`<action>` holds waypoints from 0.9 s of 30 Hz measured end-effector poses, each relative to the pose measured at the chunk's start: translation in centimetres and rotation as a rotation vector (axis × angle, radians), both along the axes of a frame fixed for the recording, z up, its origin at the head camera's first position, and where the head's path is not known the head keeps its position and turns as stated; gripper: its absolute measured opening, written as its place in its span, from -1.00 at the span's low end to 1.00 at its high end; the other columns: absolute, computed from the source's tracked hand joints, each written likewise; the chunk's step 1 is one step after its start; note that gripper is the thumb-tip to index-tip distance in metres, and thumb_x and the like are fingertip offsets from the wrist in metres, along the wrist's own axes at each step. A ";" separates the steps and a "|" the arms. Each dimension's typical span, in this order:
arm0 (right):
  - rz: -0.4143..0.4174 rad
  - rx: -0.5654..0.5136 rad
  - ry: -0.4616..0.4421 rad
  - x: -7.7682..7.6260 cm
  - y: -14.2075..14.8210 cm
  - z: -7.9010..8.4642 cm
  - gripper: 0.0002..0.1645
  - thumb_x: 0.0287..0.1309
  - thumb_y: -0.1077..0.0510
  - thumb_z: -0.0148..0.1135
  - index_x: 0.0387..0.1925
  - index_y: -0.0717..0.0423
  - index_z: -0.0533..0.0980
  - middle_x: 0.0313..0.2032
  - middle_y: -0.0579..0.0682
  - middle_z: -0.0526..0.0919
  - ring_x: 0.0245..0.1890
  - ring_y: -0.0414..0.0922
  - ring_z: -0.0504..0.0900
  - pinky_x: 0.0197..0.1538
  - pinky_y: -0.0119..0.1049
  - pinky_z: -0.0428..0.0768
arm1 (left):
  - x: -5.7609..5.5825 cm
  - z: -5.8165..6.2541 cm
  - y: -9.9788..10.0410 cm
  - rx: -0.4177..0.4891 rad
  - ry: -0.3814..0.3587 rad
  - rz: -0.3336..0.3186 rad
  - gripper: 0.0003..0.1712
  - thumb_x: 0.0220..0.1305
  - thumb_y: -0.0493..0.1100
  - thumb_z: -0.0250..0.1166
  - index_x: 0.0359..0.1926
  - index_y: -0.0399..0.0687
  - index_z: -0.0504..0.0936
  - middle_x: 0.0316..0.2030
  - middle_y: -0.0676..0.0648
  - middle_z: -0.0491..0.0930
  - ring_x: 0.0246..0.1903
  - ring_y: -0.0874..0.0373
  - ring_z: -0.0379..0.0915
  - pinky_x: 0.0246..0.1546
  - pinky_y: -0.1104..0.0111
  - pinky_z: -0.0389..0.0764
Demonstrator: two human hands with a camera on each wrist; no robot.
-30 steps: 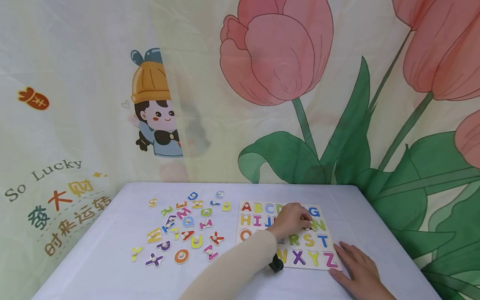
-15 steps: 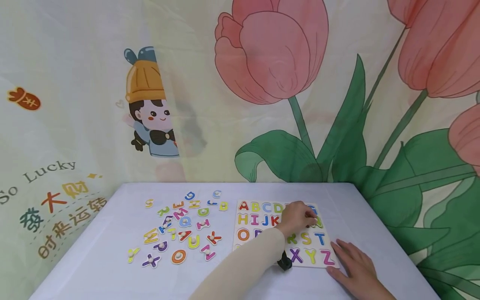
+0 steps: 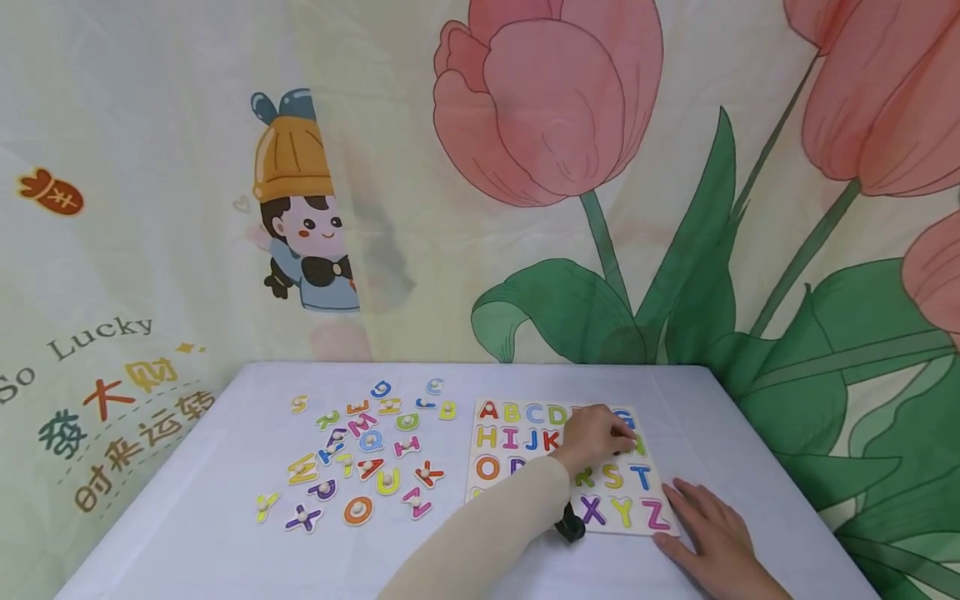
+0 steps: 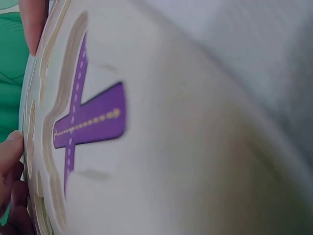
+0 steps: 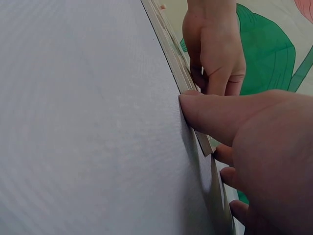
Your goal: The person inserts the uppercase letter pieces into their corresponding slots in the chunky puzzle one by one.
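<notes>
In the head view, my left hand (image 3: pixel 596 437) reaches over a white alphabet puzzle board (image 3: pixel 678 523). Its curled fingers pinch a small letter piece at the right end of the second row, by the N slot. The piece is mostly hidden. The left wrist view has those fingertips (image 4: pixel 11 156) bent down at the board, past the purple X slot (image 4: pixel 93 120). My right hand (image 3: pixel 708 533) lies by the board's near right corner with fingers extended. Its thumb (image 5: pixel 210 110) touches the board's edge in the right wrist view.
Loose knobbed letter pieces lie scattered left of the board, among them an orange O (image 3: pixel 357 510), a purple X (image 3: pixel 303 518) and a red K (image 3: pixel 429 473). A red A (image 3: pixel 488 409) sits at the board's upper left. The white table (image 3: pixel 225 550) ends at a printed backdrop.
My left hand has moved slightly right over the second row and then stays nearly still. My right hand keeps its place by the board. The head view has shifted a little.
</notes>
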State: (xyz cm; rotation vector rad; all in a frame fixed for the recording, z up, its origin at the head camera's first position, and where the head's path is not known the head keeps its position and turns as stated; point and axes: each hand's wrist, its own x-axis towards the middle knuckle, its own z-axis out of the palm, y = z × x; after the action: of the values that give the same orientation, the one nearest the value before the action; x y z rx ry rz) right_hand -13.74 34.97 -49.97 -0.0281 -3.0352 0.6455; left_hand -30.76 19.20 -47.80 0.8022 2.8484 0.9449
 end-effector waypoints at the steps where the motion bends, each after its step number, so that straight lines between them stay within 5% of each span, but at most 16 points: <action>1: 0.003 0.002 0.005 -0.1 0.0 0.0 0.06 0.34 -0.37 0.31 0.53 0.31 0.32 0.51 0.37 0.24 0.45 0.44 0.12 0.33 0.60 0.08 | 0.0 0.0 -0.1 -0.005 0.008 -0.002 -0.91 0.35 0.12 0.50 -0.15 0.44 0.87 -0.36 0.36 0.54 -0.33 0.46 0.35 0.02 0.46 0.44; 9: 0.018 0.008 0.025 -0.3 0.2 -0.5 0.06 0.32 -0.35 0.34 0.51 0.33 0.34 0.48 0.38 0.28 0.42 0.44 0.17 0.31 0.60 0.13 | 0.2 1.0 -1.6 0.017 0.026 -0.103 -0.78 0.39 0.02 0.49 0.02 0.25 0.83 -0.31 0.32 0.62 -0.30 0.46 0.37 -0.13 0.56 0.41; 15: 0.003 0.042 -0.013 -0.4 0.6 -0.7 0.12 0.31 -0.44 0.29 0.54 0.29 0.31 0.50 0.35 0.26 0.42 0.43 0.16 0.33 0.63 0.12 | 0.1 3.3 -5.4 0.145 -0.051 -0.151 -0.78 0.43 -0.07 0.45 0.05 0.10 0.81 -0.30 0.28 0.64 -0.27 0.41 0.42 -0.13 0.52 0.47; 22: 0.004 0.048 0.013 -0.3 0.8 -1.0 0.14 0.28 -0.46 0.30 0.56 0.25 0.30 0.51 0.31 0.24 0.41 0.42 0.14 0.31 0.65 0.10 | -3.2 5.4 -13.9 0.111 -0.008 -0.254 -0.80 0.45 -0.09 0.43 0.03 0.05 0.82 -0.20 0.28 0.73 -0.20 0.42 0.55 -0.08 0.48 0.57; 27: 0.007 0.035 0.020 -0.3 0.8 -1.1 0.14 0.28 -0.46 0.30 0.55 0.26 0.31 0.50 0.33 0.24 0.41 0.43 0.13 0.30 0.66 0.09 | -5.3 5.9 -22.0 0.094 -0.064 -0.264 -0.76 0.45 -0.07 0.43 0.07 0.05 0.81 -0.13 0.27 0.74 -0.12 0.29 0.62 -0.04 0.36 0.65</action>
State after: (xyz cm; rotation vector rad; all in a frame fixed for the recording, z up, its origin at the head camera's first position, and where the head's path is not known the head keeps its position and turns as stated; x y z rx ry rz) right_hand -14.06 35.81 -51.11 -0.0093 -3.0281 0.5900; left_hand -36.04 -2.77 -41.87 1.1017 2.5765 1.0495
